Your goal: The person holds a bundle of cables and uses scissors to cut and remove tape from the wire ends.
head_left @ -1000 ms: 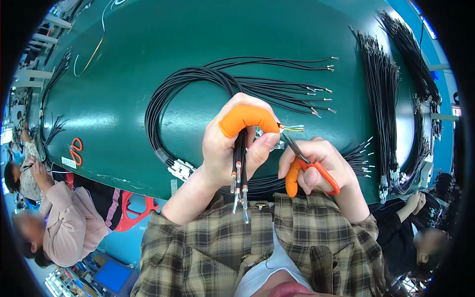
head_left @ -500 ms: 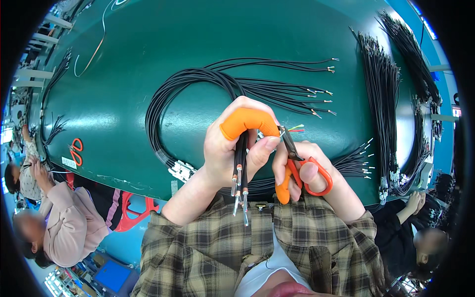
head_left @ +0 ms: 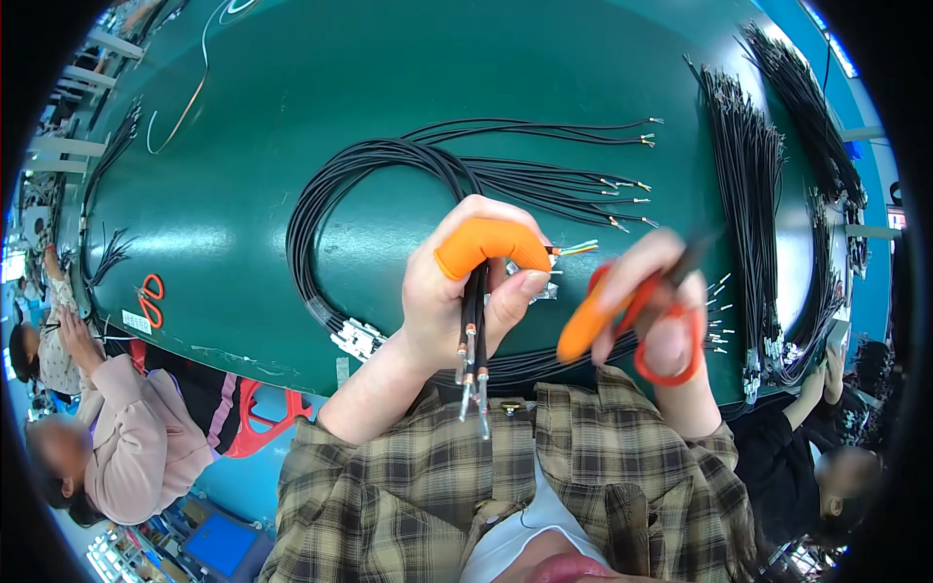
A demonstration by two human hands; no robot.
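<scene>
My left hand (head_left: pixel 471 287), an orange finger cot on its index finger, is closed round several black cables (head_left: pixel 471 316). Their stripped ends hang below the fist. One cable end pokes out between thumb and index finger, with thin coloured wires (head_left: pixel 580 248) fanned to the right. To the right, my right hand (head_left: pixel 649 291) grips orange-handled scissors (head_left: pixel 697 342), also wearing an orange finger cot. Motion smears the hand and the blades, which point up and right, apart from the wires. The held cables run back into a large black coil (head_left: pixel 303 219) on the table.
White connectors (head_left: pixel 358 338) lie by the coil on the green table (head_left: pixel 544 58). Thick cable bundles (head_left: pixel 743 185) line the right side. Other orange scissors (head_left: pixel 151 299) rest at the left edge. Co-workers (head_left: pixel 136 437) sit on both sides.
My right hand has swung the scissors right and away from the coloured wires, where the blades were before. My left hand keeps its place and its hold on the cables.
</scene>
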